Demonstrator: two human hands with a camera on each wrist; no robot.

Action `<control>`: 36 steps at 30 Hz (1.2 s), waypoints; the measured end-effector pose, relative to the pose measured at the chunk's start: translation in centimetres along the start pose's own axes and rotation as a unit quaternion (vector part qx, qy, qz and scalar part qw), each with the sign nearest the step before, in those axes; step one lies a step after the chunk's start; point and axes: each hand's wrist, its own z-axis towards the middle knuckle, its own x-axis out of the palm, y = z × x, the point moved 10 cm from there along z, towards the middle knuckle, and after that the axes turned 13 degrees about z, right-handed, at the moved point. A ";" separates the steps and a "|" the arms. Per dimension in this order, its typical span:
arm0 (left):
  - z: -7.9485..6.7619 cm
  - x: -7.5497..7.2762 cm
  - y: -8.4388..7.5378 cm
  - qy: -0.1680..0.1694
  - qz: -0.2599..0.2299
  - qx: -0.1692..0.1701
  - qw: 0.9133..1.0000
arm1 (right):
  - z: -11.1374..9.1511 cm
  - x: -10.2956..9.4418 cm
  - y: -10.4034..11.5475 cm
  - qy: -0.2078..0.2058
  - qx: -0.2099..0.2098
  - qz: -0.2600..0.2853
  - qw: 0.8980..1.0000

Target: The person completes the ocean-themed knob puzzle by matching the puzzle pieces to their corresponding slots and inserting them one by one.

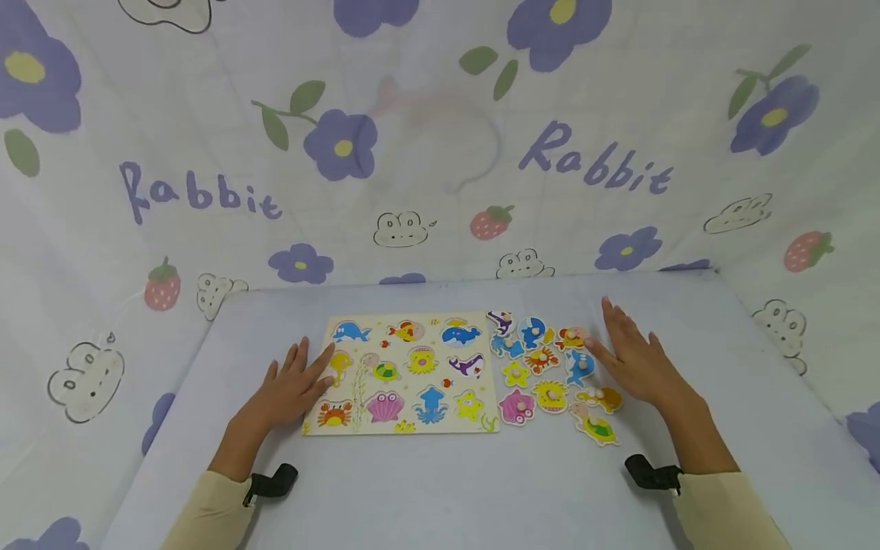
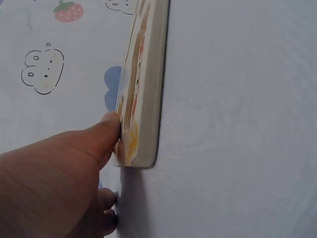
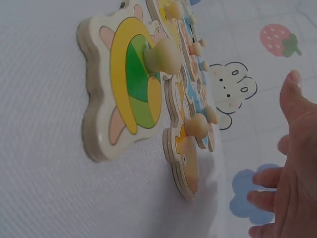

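A wooden sea-animal puzzle board (image 1: 454,427) lies flat on the table. My left hand (image 1: 285,391) rests at its left side with fingers extended; in the left wrist view the thumb (image 2: 106,129) touches the board's edge. Loose knobbed pieces are grouped right of the board, among them a turtle (image 1: 596,429), a pink shell (image 1: 510,409), a yellow star (image 1: 515,374) and a crab (image 1: 539,360). Beside them, my right hand (image 1: 639,367) is held with fingers straight and nothing in its grasp. The turtle piece's round knob (image 3: 166,56) shows close up in the right wrist view.
A pale cloth covers the table (image 1: 440,489). Behind it hangs a white curtain (image 1: 426,176) printed with flowers, strawberries and rabbits, which also closes in both sides. Some loose pieces touch or overlap near the board's right edge.
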 end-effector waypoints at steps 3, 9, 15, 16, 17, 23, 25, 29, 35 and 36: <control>0.3 0.4 0.2 0.002 -0.001 -0.002 1.000 | -0.2 0.2 -0.2 0.016 0.006 0.012 1.000; 1.3 0.2 0.1 -0.008 0.002 0.001 1.000 | -0.3 0.3 -0.6 0.033 0.012 0.021 0.999; 1.3 0.8 0.3 -0.004 0.007 -0.004 1.000 | -0.4 0.3 -0.4 0.008 0.007 0.012 1.000; 1.1 1.0 0.4 -0.003 0.007 -0.006 1.000 | -0.4 0.3 -0.2 0.003 0.007 0.010 1.000; 0.9 1.1 0.5 -0.003 0.005 -0.008 1.000 | -0.4 0.4 0.0 -0.002 0.005 0.007 1.000; 0.2 1.7 0.8 -0.017 -0.001 -0.014 1.000 | -0.5 0.7 0.8 -0.022 0.007 0.000 1.000; 0.1 1.8 0.9 -0.017 -0.005 -0.015 1.000 | -0.5 0.8 0.9 -0.024 0.005 -0.005 1.000; -0.1 1.7 0.9 -0.014 -0.008 -0.020 1.000 | -0.2 1.1 1.1 -0.023 0.000 -0.012 1.000; 0.0 1.3 0.6 -0.017 -0.001 -0.014 1.000 | -0.3 1.1 1.2 -0.025 -0.006 -0.022 0.999; 0.1 1.2 0.5 -0.018 -0.001 -0.014 1.000 | -0.4 1.0 1.2 -0.026 -0.006 -0.023 0.999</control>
